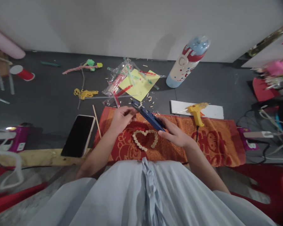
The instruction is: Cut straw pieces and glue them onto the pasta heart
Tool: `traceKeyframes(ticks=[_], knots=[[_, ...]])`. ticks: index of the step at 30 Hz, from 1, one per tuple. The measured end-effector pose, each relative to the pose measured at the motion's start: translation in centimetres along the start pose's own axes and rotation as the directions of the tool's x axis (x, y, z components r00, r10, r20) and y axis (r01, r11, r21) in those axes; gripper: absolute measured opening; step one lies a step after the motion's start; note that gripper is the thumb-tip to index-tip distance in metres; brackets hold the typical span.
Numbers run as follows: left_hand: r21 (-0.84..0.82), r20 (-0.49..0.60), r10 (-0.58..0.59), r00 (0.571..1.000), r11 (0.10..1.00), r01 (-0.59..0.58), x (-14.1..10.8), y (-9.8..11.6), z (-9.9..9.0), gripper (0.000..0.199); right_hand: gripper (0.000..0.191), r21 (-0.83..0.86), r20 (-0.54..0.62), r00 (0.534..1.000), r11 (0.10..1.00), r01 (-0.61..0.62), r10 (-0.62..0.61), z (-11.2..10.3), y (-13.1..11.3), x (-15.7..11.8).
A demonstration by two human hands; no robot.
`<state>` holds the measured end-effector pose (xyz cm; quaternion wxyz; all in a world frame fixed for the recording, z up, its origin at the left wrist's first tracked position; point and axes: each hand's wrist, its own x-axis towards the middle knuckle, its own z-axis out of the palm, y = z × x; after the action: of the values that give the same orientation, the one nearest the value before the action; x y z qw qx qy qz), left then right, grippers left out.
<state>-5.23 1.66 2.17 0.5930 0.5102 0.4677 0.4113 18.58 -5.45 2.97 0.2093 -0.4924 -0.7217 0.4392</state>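
Observation:
My right hand (173,131) is wrapped round the lower end of a dark blue hand tool (151,118), whose tip points up and left. My left hand (124,117) is closed in a pinch beside the tool's tip; what it holds, if anything, is too small to name. Below both hands, a heart outline of small pale pieces (138,143) lies on an orange and red towel (171,150). The outline has a gap at its lower right. Small pale bits (151,99) are scattered beyond the tool, near a yellow paper (142,84).
A bottle (185,64) stands at the back. On the right, a yellow glue gun (196,113) rests on a white board (213,111). A phone (79,135), a thin stick (96,121) and yellow cord (85,94) lie left. Plastic wrappers (116,82) are behind the towel.

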Motion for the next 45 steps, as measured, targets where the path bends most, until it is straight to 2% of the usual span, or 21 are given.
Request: traceKeyframes(ticks=[5,11,36,45], knots=[[0.232,-0.04,0.215,0.976,0.952,-0.2,0.0,0.2,0.0,0.028,0.065,-0.006,-0.004,0.999,0.999,-0.034,0.034,0.1,0.2,-0.1],[0.308,-0.046,0.274,0.961,0.919,-0.247,0.0,-0.2,0.0,0.014,0.061,-0.012,-0.018,0.999,0.999,-0.03,0.03,0.0,0.2,-0.1],[0.286,0.016,0.226,0.974,0.932,-0.221,0.2,-1.1,-0.3,0.015,0.062,0.062,0.035,0.999,0.997,-0.039,0.037,-0.4,0.5,0.0],[0.3,0.015,0.228,0.973,0.928,-0.222,0.0,-0.5,-0.3,0.016,0.062,0.041,0.038,0.998,0.998,-0.042,0.041,-0.3,0.4,0.1]])
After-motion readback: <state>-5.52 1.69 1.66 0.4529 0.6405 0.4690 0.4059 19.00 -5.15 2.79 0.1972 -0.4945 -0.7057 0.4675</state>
